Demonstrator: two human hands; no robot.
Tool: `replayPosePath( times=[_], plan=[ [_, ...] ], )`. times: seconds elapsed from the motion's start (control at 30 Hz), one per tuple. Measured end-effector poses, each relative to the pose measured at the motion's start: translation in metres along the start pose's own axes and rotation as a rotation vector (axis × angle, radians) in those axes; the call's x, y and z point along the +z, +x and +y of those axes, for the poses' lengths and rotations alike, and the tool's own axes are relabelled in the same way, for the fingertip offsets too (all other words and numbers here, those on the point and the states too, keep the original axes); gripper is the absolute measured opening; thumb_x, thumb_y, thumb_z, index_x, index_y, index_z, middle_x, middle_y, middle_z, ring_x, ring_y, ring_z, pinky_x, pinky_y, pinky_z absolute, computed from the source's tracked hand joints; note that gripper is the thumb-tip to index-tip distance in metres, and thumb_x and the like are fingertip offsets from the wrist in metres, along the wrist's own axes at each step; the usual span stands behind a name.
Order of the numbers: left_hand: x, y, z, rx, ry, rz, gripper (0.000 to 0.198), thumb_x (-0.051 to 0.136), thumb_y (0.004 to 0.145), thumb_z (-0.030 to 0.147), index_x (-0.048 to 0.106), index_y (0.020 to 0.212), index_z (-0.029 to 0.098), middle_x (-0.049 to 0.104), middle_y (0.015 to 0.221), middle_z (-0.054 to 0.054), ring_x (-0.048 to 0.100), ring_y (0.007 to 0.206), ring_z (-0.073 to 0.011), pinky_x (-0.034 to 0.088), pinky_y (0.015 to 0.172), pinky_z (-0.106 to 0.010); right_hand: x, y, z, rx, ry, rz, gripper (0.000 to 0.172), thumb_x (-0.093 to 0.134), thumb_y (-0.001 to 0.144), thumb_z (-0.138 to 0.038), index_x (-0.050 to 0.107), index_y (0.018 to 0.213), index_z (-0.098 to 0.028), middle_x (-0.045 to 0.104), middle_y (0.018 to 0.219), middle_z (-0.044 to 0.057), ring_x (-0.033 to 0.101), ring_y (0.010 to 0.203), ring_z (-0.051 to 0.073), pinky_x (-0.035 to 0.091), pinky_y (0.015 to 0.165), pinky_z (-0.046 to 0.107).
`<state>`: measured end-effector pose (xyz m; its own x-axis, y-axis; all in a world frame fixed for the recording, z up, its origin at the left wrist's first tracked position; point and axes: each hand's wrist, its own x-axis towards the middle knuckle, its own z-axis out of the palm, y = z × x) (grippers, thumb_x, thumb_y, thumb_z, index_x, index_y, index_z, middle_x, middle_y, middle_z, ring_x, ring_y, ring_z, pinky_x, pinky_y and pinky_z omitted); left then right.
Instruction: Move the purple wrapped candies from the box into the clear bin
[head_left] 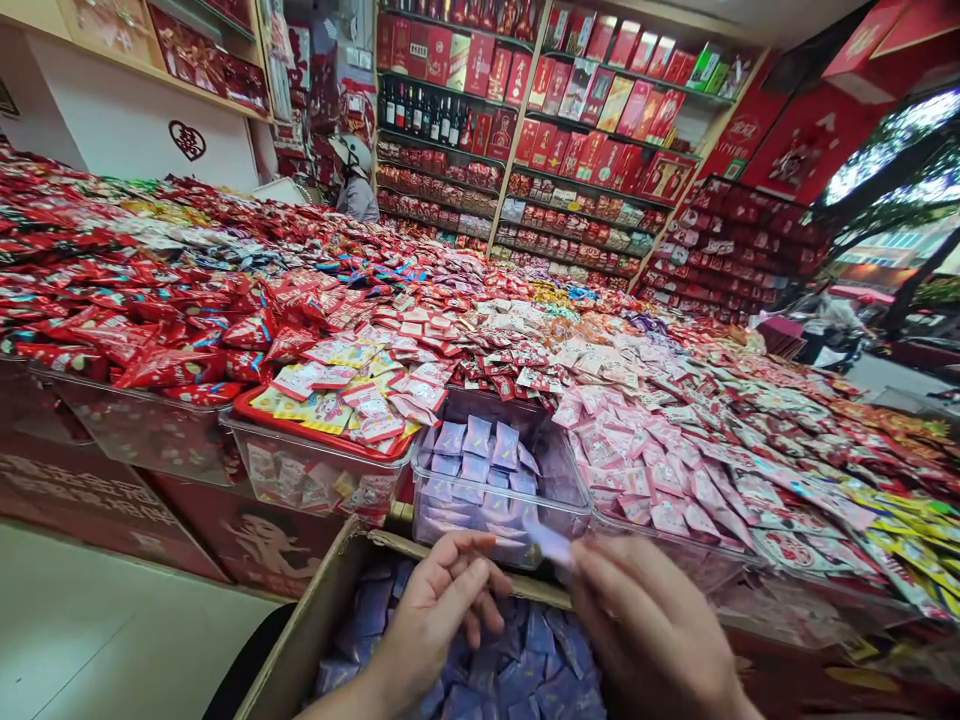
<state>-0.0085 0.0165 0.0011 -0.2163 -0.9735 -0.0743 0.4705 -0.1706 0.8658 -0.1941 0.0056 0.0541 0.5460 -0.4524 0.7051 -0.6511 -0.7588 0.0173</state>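
Packet-heaped shop counter (97,510); R fingers (600,575) pinch lilac sachet (550,543), L fingers (454,570) open over carton (315,620), clear bin (499,505) ahead.

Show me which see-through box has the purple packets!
The clear bin just beyond the cardboard box holds pale purple packets; the bin to its left holds red, yellow and pink ones.

The left hand (433,622) and right hand (652,628) are bare.
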Motion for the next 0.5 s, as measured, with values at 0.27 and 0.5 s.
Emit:
replayPosePath(
  times=[0.27,0.5],
  plan=[
    [0.004,-0.006,-0.008,-0.026,0.236,-0.177,0.023,0.057,0.071,0.030,0.049,0.086,0.013,0.054,0.063,0.001,0.048,0.053,-0.0085,0.037,0.053,-0.021,0.054,0.116,0.040,0.298,-0.456,-0.782,0.022,0.039,0.077,-0.008,0.060,0.080,-0.012,0.063,0.078,0.013,0.061,0.071,0.023,0.042,0.055,0.029],
    [0.003,-0.010,-0.003,0.031,0.496,-0.267,0.019,0.048,0.069,0.017,0.053,0.085,0.009,0.053,0.064,-0.002,0.045,0.055,-0.0102,0.036,0.054,-0.022,0.104,0.109,0.059,0.323,-0.434,-1.000,0.024,0.040,0.080,-0.006,0.063,0.088,-0.006,0.065,0.091,0.016,0.060,0.086,0.022,0.046,0.069,0.032]
  ],
)
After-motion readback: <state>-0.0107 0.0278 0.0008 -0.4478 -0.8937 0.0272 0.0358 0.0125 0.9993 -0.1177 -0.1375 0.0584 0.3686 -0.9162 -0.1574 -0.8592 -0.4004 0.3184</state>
